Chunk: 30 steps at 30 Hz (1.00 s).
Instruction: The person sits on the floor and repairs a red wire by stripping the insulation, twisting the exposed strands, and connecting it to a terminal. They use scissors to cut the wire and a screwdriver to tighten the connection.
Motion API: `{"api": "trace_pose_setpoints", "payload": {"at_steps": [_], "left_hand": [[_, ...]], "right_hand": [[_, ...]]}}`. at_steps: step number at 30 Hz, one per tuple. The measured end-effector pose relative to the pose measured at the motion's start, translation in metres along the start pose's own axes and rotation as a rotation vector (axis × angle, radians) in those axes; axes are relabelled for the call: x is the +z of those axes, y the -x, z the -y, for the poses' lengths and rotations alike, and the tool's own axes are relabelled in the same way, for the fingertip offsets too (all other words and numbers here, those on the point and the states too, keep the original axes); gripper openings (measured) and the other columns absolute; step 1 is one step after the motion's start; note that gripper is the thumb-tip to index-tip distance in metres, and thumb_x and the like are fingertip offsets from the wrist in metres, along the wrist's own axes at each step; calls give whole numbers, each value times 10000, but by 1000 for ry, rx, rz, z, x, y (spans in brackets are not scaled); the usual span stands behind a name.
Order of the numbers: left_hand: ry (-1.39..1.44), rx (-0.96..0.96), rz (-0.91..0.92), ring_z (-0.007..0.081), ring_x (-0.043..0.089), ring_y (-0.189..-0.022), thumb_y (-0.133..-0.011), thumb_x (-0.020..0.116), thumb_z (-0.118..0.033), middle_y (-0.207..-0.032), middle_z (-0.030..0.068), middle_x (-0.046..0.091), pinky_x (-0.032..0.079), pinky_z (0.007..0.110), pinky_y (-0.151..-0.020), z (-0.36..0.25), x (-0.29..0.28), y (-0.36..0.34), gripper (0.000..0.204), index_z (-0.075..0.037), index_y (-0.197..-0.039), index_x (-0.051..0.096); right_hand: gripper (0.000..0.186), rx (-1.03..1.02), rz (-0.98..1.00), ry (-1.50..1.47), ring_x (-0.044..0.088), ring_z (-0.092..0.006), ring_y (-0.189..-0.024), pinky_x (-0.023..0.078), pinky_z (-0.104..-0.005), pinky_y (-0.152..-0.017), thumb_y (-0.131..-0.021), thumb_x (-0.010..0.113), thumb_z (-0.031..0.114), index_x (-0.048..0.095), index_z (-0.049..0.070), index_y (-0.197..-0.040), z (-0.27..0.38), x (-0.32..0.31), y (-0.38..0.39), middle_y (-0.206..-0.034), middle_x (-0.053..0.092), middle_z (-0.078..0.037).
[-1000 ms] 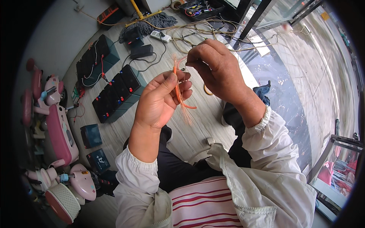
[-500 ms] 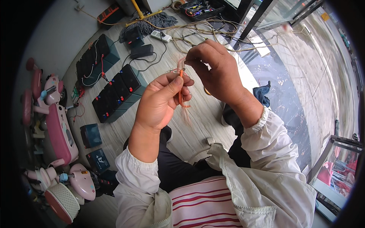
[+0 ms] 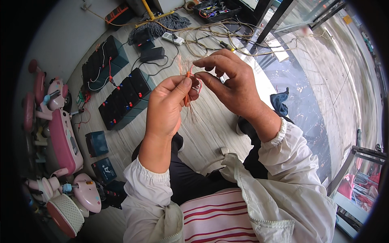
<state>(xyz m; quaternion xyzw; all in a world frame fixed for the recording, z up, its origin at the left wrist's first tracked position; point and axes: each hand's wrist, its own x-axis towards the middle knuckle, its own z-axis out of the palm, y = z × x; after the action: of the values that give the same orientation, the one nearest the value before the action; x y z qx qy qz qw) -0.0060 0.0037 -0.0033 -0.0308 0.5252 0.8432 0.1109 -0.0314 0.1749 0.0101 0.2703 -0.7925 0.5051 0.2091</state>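
Note:
Between its thumb and fingers, my left hand point(image 3: 167, 97) pinches a short orange cable point(image 3: 187, 99). Fine bare copper strands point(image 3: 192, 114) fan out below it, and thin strands also stick up above the grip. A thin red-and-white wire point(image 3: 200, 84) curls beside the cable's upper end. My right hand point(image 3: 239, 83) is just right of it, thumb and index finger apart around the upper strands. Its thumb tip is close to the curled wire; whether they touch I cannot tell. The curled fingers of the left hand hide part of the cable.
Black battery packs point(image 3: 125, 99) with coloured terminals stand on the floor at left, beside a pink children's ride-on toy point(image 3: 65, 141). Coiled cable point(image 3: 219, 34), a power strip point(image 3: 173, 38), a mop point(image 3: 162, 25) and a tool tray point(image 3: 216, 10) lie ahead. A glass door frame point(image 3: 279, 18) stands far right.
My right hand has lowered slightly, and its thumb and index finger have spread apart. The cable has shifted a little left in my left hand, and the red-and-white wire now shows as a curl.

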Motion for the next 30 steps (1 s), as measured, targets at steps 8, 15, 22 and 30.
{"api": "trace_pose_setpoints", "payload": {"at_steps": [8, 15, 22, 30], "left_hand": [[-65, -58, 51, 123, 602, -721, -902, 593, -138, -887, 66, 655, 483, 249, -678, 0, 2, 1, 142, -13, -962, 625], [-137, -54, 37, 118, 607, -721, -893, 607, -121, -873, 55, 658, 483, 247, -687, 2, 2, 2, 138, -4, -963, 630], [-310, 5, -10, 102, 603, -722, -891, 610, -118, -864, 56, 662, 464, 221, -671, 1, 7, 3, 141, 4, -955, 640], [-273, -16, -20, 102, 595, -703, -890, 608, -120, -865, 61, 658, 462, 223, -657, 0, 8, 3, 150, 15, -951, 633]], "right_hand": [[91, 134, 83, -78, 578, -253, -632, 455, -323, -557, -753, 661, 44, 596, 33, -816, -4, -4, -1, -717, 576, -105], [97, 236, 152, -170, 608, -244, -622, 477, -311, -573, -781, 628, 77, 621, 14, -855, -1, -6, 0, -716, 615, -125], [62, 361, 200, -202, 626, -218, -661, 491, -300, -601, -789, 631, 47, 648, 24, -843, 2, -11, 0, -733, 625, -115], [81, 202, 89, -97, 611, -254, -690, 479, -326, -601, -754, 651, 0, 640, 50, -817, -3, -6, 0, -769, 597, -108]]}}
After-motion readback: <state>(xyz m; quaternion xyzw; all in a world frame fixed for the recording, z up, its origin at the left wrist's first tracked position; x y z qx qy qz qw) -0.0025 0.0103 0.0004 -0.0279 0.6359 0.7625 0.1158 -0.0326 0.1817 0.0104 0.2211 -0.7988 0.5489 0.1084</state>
